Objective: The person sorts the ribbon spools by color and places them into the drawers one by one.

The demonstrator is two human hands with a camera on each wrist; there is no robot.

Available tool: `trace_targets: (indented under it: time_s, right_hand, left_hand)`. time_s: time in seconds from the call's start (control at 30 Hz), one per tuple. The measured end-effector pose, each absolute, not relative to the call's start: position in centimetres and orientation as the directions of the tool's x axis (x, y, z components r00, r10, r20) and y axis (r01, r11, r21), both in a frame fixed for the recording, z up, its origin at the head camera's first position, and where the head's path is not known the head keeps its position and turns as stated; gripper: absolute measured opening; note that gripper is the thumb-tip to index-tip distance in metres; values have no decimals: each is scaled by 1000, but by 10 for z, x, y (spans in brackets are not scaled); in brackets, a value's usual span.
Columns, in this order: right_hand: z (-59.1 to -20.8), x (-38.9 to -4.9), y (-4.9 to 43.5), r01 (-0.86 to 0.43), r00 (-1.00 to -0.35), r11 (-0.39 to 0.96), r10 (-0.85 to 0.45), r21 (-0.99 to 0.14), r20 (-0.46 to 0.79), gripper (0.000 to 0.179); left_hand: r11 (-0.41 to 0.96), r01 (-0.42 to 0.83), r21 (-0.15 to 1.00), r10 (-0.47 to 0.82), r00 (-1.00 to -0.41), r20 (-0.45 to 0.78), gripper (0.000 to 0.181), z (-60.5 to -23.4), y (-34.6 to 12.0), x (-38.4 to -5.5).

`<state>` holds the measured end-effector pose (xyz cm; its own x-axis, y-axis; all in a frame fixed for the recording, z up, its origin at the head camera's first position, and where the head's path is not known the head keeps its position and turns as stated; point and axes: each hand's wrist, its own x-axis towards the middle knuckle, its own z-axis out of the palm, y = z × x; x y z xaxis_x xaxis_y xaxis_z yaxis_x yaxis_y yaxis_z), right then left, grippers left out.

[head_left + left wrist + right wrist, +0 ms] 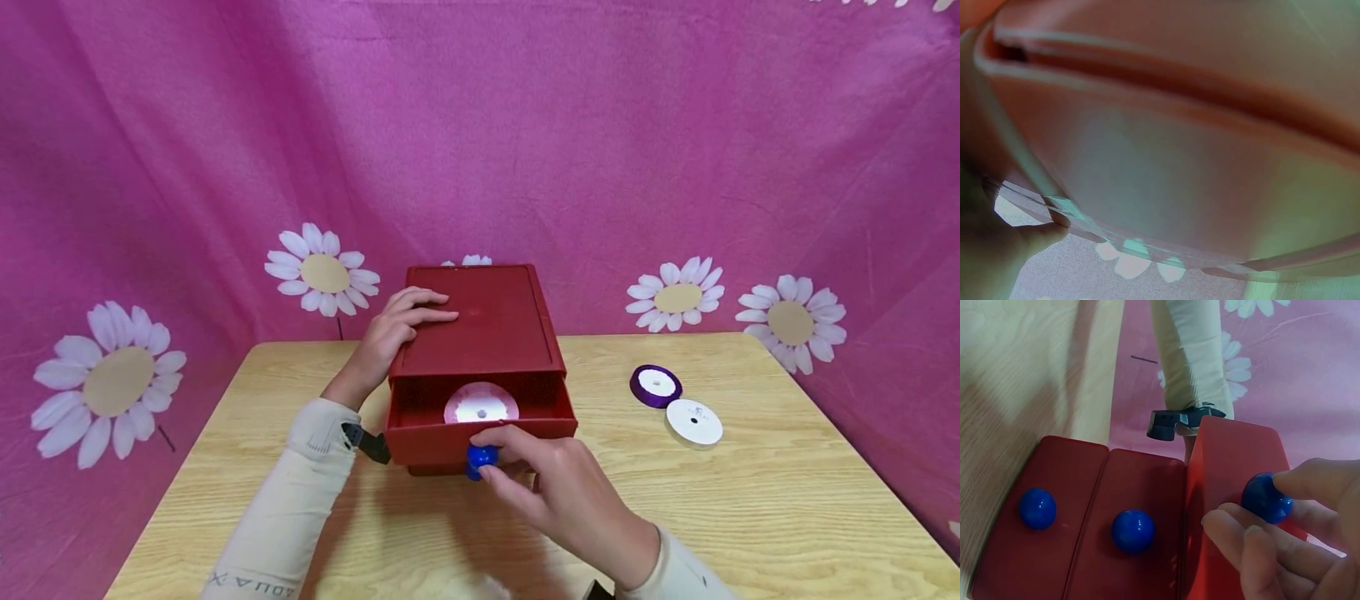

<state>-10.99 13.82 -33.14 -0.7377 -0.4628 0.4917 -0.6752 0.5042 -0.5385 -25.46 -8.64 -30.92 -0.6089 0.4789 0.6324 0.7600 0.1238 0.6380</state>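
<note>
A red drawer box point(480, 325) stands on the table, its top drawer point(420, 446) pulled partway out. Inside that drawer lies a pink ribbon spool point(482, 403) with a white face. My right hand point(551, 479) pinches the round blue knob point(482, 456) on the drawer's front between thumb and fingers. In the right wrist view, two lower drawers point(1129, 575) with blue knobs are flush with the box. My left hand point(390, 333) rests on the left side of the box top, fingers extended across it; the left wrist view shows the box's side close up.
On the table point(795, 483) to the right lie a purple ribbon spool point(656, 385) and a white spool point(694, 422), side by side. A pink curtain point(480, 150) with daisies hangs behind and at both sides of the table.
</note>
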Motion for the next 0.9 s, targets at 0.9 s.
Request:
trace_targets:
  time_s: [0.9]
  right_hand:
    - [-336,-131,137,-631,-776,522,-423,-575,468,28]
  left_hand:
    - [105,773,626,483,-590,647,46,-311,-87,-256]
